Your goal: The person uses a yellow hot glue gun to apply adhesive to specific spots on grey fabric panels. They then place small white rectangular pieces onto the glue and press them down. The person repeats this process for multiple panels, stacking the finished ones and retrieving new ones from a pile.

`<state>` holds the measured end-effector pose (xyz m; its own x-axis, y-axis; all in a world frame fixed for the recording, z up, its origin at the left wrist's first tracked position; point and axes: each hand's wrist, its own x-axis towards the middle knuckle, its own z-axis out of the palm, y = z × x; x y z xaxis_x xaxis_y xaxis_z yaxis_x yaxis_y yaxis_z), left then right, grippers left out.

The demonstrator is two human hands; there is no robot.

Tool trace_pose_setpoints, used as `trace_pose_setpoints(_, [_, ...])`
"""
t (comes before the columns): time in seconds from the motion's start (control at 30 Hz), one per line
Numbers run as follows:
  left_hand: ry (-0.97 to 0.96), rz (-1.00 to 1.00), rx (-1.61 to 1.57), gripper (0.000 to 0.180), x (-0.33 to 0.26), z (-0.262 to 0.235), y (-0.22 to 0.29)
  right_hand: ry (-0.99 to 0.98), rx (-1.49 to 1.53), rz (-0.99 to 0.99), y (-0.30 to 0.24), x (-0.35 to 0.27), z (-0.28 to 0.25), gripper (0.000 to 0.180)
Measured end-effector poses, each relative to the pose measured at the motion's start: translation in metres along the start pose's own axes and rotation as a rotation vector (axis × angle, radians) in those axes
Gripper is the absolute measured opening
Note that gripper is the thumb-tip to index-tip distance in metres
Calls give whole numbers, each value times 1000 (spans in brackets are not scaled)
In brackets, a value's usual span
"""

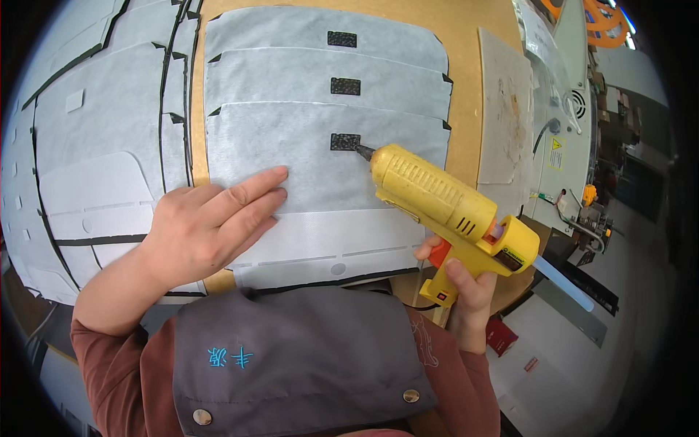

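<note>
In my right hand (467, 280) is a yellow hot glue gun (440, 197), its red trigger under my fingers and a pale glue stick (564, 282) poking out of its back end. The dark nozzle meets the right edge of a small black rectangular patch (345, 142) on the nearest pale grey fabric panel (291, 120). My left hand (218, 218) lies flat on that panel, fingers stretched out toward the patch and holding nothing. Two more black patches, an upper one (342, 39) and a middle one (345, 86), sit on the overlapping panels behind.
A wooden board (466, 87) lies beneath the panels. To the left are more pale panels with black edging (102, 109). A stained flat sheet (502, 109) lies along the right side, beside a pale machine (564, 160) with wires. Below the panel runs a white strip (335, 237).
</note>
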<state>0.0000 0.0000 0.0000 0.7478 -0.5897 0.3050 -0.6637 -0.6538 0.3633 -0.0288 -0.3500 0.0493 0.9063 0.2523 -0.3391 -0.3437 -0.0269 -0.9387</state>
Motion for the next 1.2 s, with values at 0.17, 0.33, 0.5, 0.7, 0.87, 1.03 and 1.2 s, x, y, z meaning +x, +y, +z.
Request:
trace_pose_setpoints(0.17, [-34,-2,-19,35,1,-3,1,-11,-2,-13,-2,2,-2,51])
trace_pose_setpoints(0.33, [-35,-1,-14,35,0,-3,1,44,-7,10,-5,8,3,51])
trace_pose_setpoints(0.5, [-43,-3,-16,35,1,-3,1,12,-21,-37,-2,13,-1,51])
trace_pose_setpoints(0.7, [-43,3,-11,35,0,-3,1,20,-2,-29,-1,13,0,52])
trace_pose_setpoints(0.87, [-39,6,-11,35,0,-3,1,17,23,-31,0,9,-1,52])
trace_pose_setpoints(1.03, [1,4,-4,27,0,0,0,0,25,-16,1,5,0,51])
trace_pose_setpoints(1.2, [-37,6,-21,35,0,-4,1,0,37,-6,2,4,-1,52])
